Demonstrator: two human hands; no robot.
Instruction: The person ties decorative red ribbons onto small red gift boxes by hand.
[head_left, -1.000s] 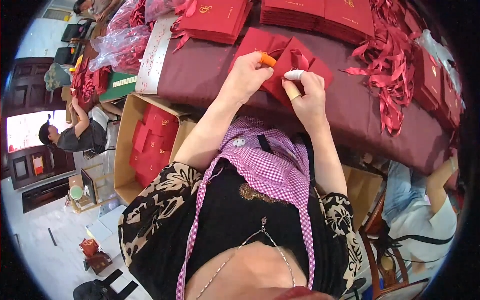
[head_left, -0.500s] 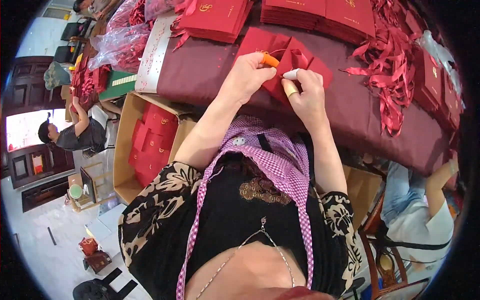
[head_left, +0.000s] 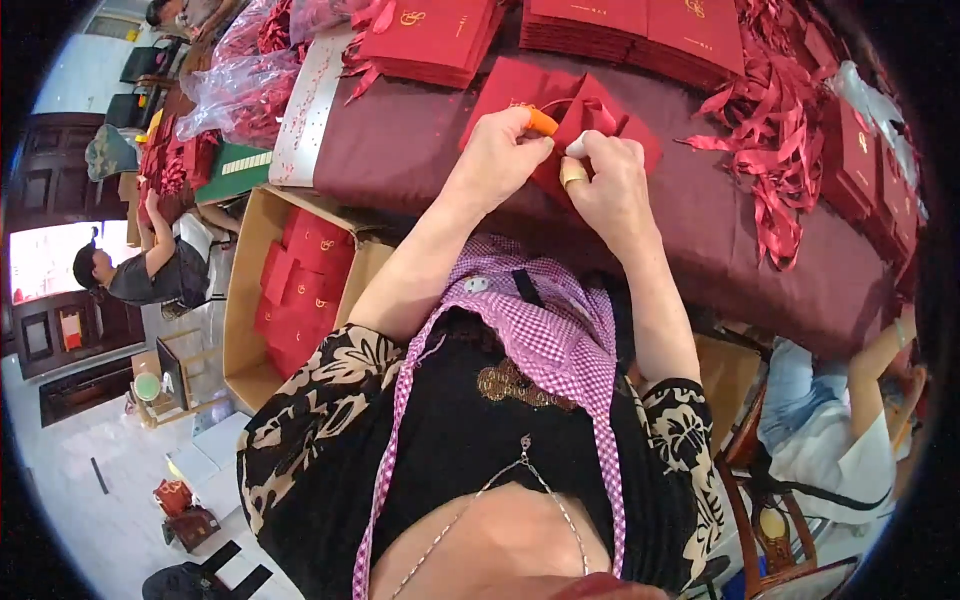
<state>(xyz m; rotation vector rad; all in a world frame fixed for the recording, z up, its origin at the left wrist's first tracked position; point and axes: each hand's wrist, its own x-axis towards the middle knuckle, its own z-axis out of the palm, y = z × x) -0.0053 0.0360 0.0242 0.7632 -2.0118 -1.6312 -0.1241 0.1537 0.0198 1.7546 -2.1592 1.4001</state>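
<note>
A small red gift bag [head_left: 640, 140] lies at the near edge of the table, with a loop of shiny red ribbon [head_left: 594, 97] rising from its middle. My left hand [head_left: 497, 162], an orange cover on one finger, is closed in a pinch at the left part of the bag. Facing it, my right hand [head_left: 615, 190] wears a white finger cover and a yellowish thumb cover. Its fingers are pinched together at the bag's near edge, close to the left fingertips. What lies exactly between the fingertips is hidden.
Stacked red bags [head_left: 425, 40] and a wider pile [head_left: 630, 35] stand at the back of the dark red tablecloth [head_left: 400, 150]. Loose ribbons [head_left: 775, 130] hang over the edge at right. A cardboard box [head_left: 245, 300] of red bags stands left. A person [head_left: 835, 450] sits at right.
My right hand has turned slightly, its fingers curling in closer to the bag. The left hand and the bag stay almost in place.
</note>
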